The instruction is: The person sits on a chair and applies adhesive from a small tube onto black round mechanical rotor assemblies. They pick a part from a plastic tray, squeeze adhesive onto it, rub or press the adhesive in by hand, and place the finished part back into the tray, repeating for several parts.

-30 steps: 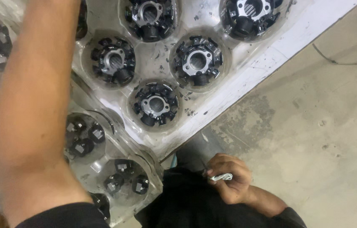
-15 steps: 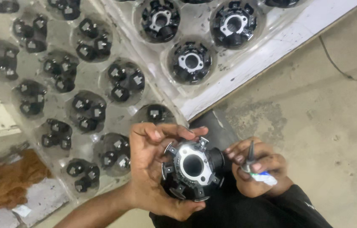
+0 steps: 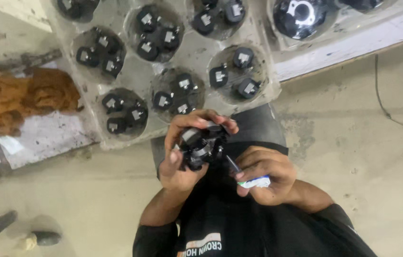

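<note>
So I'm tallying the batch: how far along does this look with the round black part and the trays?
Done: one finished-looking round black assembly sits in the upper clear tray. In hand: the left hand grips a round black metal part, while the right hand holds a thin white-handled tool against it. Left: the nearer clear plastic tray has pockets of small black pieces waiting.

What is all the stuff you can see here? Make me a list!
round part: one, black and silver, in the left hand
tool: one, thin, white-and-green handle, in the right hand
tray: one, clear plastic, top, wells holding small black pieces
rag: one, brown, left
cable: one, dark, on the floor, right
floor: grey concrete
left hand: one, holding the round part
right hand: one, holding the tool
</note>
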Demonstrator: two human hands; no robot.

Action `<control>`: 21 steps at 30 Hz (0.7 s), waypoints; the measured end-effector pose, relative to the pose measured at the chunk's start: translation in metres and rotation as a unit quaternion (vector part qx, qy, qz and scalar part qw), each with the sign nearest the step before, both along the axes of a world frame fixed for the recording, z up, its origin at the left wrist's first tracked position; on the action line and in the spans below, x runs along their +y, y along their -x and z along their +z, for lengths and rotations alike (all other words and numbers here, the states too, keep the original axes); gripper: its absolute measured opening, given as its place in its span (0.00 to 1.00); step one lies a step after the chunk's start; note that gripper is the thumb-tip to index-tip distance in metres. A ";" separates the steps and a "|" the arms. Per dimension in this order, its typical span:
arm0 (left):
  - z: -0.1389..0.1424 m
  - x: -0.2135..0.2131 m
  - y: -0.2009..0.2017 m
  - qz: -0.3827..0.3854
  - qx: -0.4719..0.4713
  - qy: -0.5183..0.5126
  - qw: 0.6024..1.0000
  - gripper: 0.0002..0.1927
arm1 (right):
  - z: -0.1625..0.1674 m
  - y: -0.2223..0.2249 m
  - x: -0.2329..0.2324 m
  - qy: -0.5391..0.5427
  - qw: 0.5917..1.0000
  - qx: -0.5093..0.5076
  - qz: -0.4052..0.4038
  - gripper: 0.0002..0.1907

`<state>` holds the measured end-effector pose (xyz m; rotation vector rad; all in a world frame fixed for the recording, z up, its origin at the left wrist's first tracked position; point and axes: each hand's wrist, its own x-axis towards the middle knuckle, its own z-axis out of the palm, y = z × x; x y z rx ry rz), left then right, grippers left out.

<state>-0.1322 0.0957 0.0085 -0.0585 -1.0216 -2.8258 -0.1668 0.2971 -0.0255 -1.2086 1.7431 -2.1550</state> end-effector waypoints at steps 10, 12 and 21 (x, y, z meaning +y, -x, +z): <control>-0.006 -0.029 -0.023 0.021 0.097 0.254 0.962 0.24 | 0.000 -0.019 -0.019 -0.036 0.998 -0.036 0.037 0.06; -0.004 -0.033 -0.024 0.021 0.109 0.266 0.957 0.24 | 0.000 -0.020 -0.021 -0.043 0.998 -0.031 0.038 0.05; -0.011 -0.033 -0.027 0.009 0.124 0.267 0.956 0.23 | 0.004 -0.019 -0.021 -0.071 0.996 0.003 0.054 0.07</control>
